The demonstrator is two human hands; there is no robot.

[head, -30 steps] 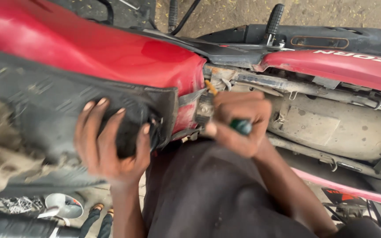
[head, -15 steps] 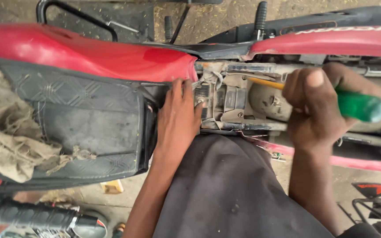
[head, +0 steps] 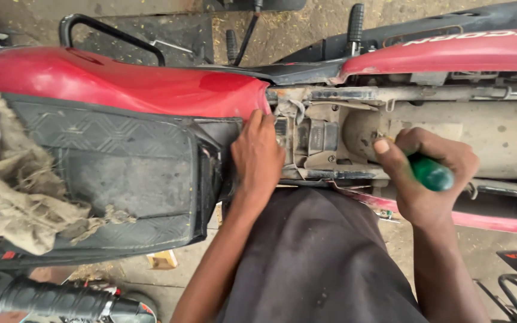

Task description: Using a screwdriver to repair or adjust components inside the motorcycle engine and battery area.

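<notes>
— So, what lies far left?
— A torn beige rag (head: 25, 191) on the black textured motorcycle seat (head: 121, 173), below the glossy red tail panel (head: 121, 84).
— And the left hand (head: 257, 157)?
— Flat, fingers together, pressed on the dusty grey frame compartment (head: 315, 140).
— The right hand (head: 421, 179)?
— Fisted around a green-handled screwdriver (head: 431, 173), thumb up, over the frame.

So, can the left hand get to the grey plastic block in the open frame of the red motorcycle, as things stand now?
Probably yes. The left hand lies flat at the edge of the opening, right beside the grey plastic block, with nothing between them. The right hand, holding the green-handled tool, is off to the other side.
</notes>
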